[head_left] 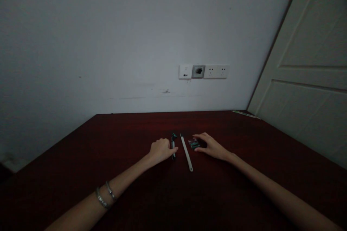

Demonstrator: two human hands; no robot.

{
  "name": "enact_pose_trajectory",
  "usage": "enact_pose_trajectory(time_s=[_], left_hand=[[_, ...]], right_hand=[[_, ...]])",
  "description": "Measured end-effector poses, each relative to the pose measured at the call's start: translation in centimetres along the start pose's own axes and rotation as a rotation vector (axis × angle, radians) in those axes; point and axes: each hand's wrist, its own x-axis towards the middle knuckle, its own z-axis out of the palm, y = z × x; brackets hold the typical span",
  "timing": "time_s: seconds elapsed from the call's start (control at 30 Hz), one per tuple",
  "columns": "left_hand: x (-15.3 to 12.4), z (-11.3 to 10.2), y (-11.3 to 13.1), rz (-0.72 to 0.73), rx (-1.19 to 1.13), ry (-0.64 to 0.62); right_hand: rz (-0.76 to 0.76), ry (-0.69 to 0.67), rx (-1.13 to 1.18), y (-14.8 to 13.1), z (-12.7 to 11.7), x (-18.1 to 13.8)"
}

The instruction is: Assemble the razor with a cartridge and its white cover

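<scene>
My left hand (162, 150) rests on the dark red table (108, 158), its fingers curled and pinching the handle of a dark razor-like tool (173, 143). Just to the right of that tool lies a slim white stick (186, 152), untouched. My right hand (210, 146) curves over a small greenish, clear-wrapped packet (193, 143), thumb and fingers closed around its sides. Two bracelets (105, 195) circle my left wrist.
A white wall rises behind the table with a row of wall sockets (204, 72). A pale panelled door (311, 79) stands at the right. A thin light strip (245, 114) lies at the table's far right corner.
</scene>
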Motion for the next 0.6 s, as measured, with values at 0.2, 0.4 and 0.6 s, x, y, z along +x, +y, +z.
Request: enact_pose_trajectory(time_s=[0.2,0.4,0.6], left_hand=[[0.0,0.4,0.7,0.001,0.006,-0.011],[0.0,0.3,0.8,0.019,-0.001,-0.026],[0.6,-0.9,0.5,0.037,-0.081,0.052]], right_hand=[[0.003,-0.027,0.005,0.0,-0.2,-0.2],[0.009,0.023,0.067,-0.6,-0.7,0.4],[0.083,0.208,0.218,-2.5,0.5,2.6]])
